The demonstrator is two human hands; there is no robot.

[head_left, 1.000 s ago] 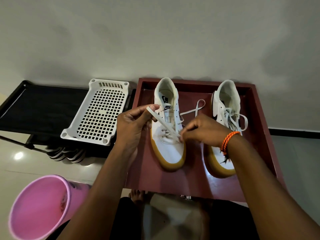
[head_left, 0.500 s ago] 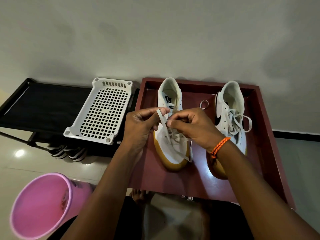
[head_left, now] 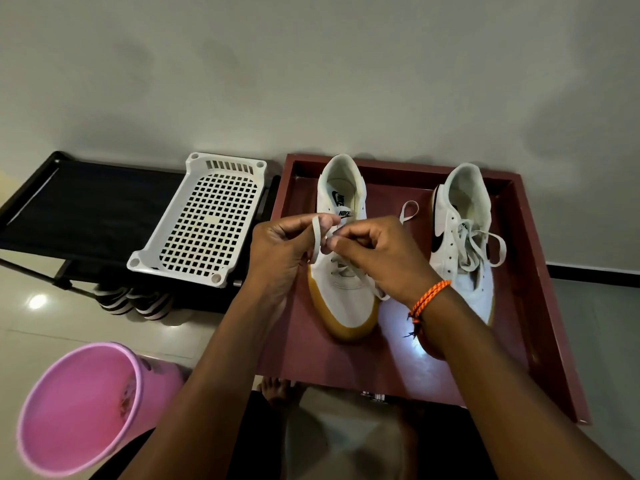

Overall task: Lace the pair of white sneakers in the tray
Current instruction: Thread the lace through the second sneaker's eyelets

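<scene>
Hands closer; two sneakers (head_left: 341,271), one tray (head_left: 540,289).

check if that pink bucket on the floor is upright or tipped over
Tipped over. The pink bucket lies on its side on the floor, its open mouth facing the camera so the inside shows.

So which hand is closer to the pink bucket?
Left. The left hand is up and to the right of the pink bucket; the right hand is farther right, over the sneaker.

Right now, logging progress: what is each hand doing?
Left hand: pinches the white lace of the left sneaker.
Right hand: pinches the same lace.
</scene>
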